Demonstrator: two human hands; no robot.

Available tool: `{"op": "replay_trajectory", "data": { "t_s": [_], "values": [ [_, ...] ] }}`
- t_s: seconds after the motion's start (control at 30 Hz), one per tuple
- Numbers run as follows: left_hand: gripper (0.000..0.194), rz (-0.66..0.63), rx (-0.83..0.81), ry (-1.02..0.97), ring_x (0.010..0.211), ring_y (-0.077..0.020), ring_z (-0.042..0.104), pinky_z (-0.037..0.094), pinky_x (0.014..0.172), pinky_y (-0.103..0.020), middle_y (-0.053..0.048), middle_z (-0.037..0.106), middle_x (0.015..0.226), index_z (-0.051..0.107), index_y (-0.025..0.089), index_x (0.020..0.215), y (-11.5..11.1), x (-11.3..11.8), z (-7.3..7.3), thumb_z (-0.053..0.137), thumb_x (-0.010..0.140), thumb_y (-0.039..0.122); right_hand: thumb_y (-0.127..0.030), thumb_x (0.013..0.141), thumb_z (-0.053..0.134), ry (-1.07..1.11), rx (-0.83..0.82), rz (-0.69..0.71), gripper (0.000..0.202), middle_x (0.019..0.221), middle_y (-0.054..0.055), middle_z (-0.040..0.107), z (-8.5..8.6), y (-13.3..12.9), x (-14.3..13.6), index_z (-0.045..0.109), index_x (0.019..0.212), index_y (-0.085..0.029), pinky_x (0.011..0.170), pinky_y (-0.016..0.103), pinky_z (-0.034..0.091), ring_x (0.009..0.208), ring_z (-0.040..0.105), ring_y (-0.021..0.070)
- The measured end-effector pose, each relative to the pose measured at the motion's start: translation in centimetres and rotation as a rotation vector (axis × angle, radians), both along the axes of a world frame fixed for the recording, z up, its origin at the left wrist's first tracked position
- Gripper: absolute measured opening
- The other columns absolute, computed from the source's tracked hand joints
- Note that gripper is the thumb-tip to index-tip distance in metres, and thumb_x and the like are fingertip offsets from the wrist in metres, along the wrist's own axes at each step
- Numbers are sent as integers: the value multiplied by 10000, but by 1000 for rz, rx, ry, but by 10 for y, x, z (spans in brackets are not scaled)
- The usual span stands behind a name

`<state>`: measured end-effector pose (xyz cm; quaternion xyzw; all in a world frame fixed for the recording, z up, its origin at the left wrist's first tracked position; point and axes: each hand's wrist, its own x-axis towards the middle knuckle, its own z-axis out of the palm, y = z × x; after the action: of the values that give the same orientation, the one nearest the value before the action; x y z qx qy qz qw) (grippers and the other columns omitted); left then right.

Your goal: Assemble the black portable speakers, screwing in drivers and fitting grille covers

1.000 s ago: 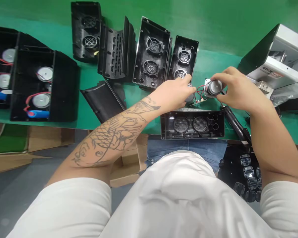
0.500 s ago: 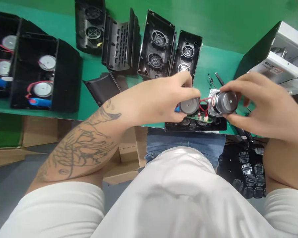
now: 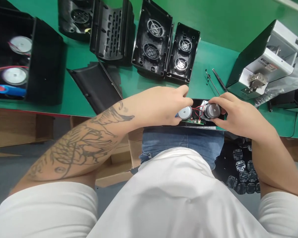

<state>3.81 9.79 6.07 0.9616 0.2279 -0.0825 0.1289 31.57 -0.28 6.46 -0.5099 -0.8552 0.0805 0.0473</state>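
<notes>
front casing [image 3: 196, 102]: partly behind left hand [image 3: 172, 105] | leftmost housing [image 3: 46, 66]: cut by left edge | machine label [image 3: 268, 65]: unreadable

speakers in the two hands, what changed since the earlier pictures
The left speaker and right speaker, with the wired circuit board, moved toward the person, from beyond the open black housing to over or into it; whether they are seated is unclear. Neither was let go: the left hand and right hand each still hold one. The open cases behind stayed put.
</notes>
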Motion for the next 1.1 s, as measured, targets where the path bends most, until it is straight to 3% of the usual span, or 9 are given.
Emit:
{"op": "replay_trajectory", "data": {
  "t_s": [0.2, 0.43, 0.73, 0.93, 1.1],
  "values": [
    [246, 25, -32, -75, 732, -154, 670, 445, 616, -314, -127, 645, 1337, 798, 185, 1111, -4, -1, -4, 741, 874, 217, -243, 974, 693, 17, -41, 65, 442, 1235, -5, 570, 2, 2, -1, 610, 1405, -184, 637, 202, 337, 785, 528, 78],
    [343, 45, 19, -37, 838, -241, 721, 460, 709, -337, -112, 699, 1177, 785, 242, 1285, -6, -2, -12, 738, 944, 252, -205, 971, 746, -36, -12, 100, 451, 1205, 8, 579, -10, 11, 1, 640, 1408, -177, 626, 209, 301, 810, 536, 108],
    [401, -3, 131, -8, 934, -288, 733, 495, 803, -383, -117, 749, 1077, 774, 226, 1343, -6, 1, -26, 659, 960, 233, -137, 942, 839, -415, -71, 8, 514, 1256, 53, 562, -5, 16, -23, 702, 1434, -196, 614, 243, 274, 927, 603, 168],
    [338, -25, 89, 29, 913, -282, 735, 492, 808, -381, -106, 753, 1051, 798, 223, 1262, -5, 3, -22, 675, 947, 223, -119, 974, 880, -281, -126, 44, 496, 1245, 3, 572, -6, 16, -20, 697, 1427, -205, 644, 235, 320, 898, 589, 125],
    [250, -45, 59, 0, 881, -262, 730, 485, 776, -358, -92, 737, 1000, 788, 198, 1175, -3, 2, -18, 720, 935, 207, -87, 951, 881, -224, -48, 95, 498, 1219, -11, 592, -13, 14, -13, 704, 1406, -185, 674, 254, 336, 934, 598, 133]
  ]
}}
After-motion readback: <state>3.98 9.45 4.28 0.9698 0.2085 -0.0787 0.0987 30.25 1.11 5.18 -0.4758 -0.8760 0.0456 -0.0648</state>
